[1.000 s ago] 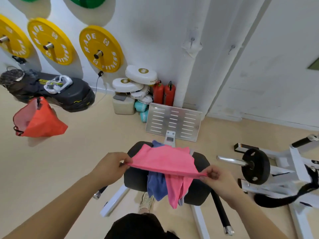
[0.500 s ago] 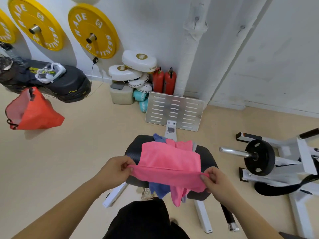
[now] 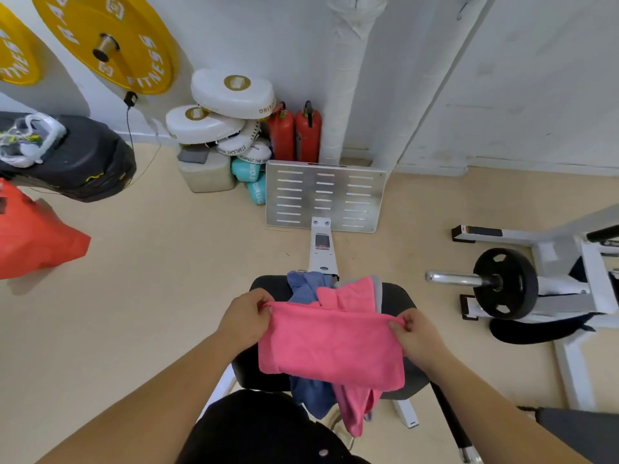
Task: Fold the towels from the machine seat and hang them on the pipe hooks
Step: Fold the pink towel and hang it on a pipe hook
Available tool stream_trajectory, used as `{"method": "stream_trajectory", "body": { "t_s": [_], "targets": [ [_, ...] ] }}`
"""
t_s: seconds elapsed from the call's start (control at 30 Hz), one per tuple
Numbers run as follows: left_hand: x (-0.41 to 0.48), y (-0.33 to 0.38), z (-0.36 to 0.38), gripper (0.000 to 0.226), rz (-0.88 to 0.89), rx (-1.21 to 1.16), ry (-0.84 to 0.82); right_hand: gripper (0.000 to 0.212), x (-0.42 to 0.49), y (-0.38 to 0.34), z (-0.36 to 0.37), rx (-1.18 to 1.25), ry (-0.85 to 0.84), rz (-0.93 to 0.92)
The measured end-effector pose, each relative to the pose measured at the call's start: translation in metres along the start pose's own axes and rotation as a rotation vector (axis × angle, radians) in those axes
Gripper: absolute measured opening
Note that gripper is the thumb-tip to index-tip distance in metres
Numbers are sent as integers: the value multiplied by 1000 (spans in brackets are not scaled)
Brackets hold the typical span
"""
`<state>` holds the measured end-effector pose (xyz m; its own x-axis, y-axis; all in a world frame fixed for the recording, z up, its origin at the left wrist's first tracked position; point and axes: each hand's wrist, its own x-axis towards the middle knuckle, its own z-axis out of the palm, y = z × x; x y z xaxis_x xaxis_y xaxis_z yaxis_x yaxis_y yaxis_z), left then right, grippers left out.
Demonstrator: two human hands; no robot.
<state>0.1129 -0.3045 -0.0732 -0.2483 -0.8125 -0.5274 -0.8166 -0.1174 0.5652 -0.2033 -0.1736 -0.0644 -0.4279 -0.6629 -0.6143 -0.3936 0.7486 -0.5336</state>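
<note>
A pink towel (image 3: 331,346) hangs folded in half between my hands, above the black machine seat (image 3: 398,296). My left hand (image 3: 246,316) pinches its upper left corner and my right hand (image 3: 417,336) pinches its upper right corner. On the seat beneath it lie a blue towel (image 3: 306,284), another pink towel (image 3: 351,293) and a strip of grey cloth (image 3: 378,293); their ends droop over the seat's front edge. The white wrapped pipe (image 3: 345,78) stands against the wall beyond, with a hook (image 3: 464,8) showing on the wall's corner at the top right.
A metal footplate (image 3: 325,195) stands ahead of the seat. White pads (image 3: 234,92), red extinguishers (image 3: 296,132) and a box crowd the wall's foot. A weight plate on a bar (image 3: 505,283) and a white frame lie right. An orange bag (image 3: 33,236) hangs left.
The towel, earlier stretched flat between my hands, now hangs doubled over in front of the seat. Both hands have come lower and closer to me. My view has tilted down.
</note>
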Motion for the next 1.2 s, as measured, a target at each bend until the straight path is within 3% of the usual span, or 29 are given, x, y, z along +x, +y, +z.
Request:
{"method": "stream_trajectory", "body": {
  "t_s": [0.2,0.3,0.37,0.47,0.53,0.63,0.77,0.87,0.93,1.03,1.2],
  "targets": [
    [16,-12,6,18,-37,81,-146,12,16,4,16,-58,-39,80],
    [18,-12,7,39,-46,116,-237,10,21,4,22,-76,-57,66],
    [18,-14,6,53,-60,121,-255,23,23,3,22,-94,-106,56],
    [14,-15,5,36,-79,141,-257,27,24,5,20,-87,-148,68],
    [8,-12,5,16,-97,134,-222,17,22,3,16,-57,-133,76],
    [-9,-5,3,12,-158,-43,-128,9,10,-3,8,21,-59,41],
    [-47,8,-4,10,-212,-314,22,15,-13,-4,-3,180,32,-49],
    [-78,19,-9,13,-183,-417,136,27,-34,-4,-14,400,-42,-36],
    [-96,23,-9,7,-169,-447,213,42,-51,1,-22,484,-153,3],
    [-112,24,-6,10,-107,-398,332,22,-75,11,-28,553,-248,4],
    [-119,16,-5,9,-30,-321,367,26,-105,12,-17,636,-121,13]
  ]
}}
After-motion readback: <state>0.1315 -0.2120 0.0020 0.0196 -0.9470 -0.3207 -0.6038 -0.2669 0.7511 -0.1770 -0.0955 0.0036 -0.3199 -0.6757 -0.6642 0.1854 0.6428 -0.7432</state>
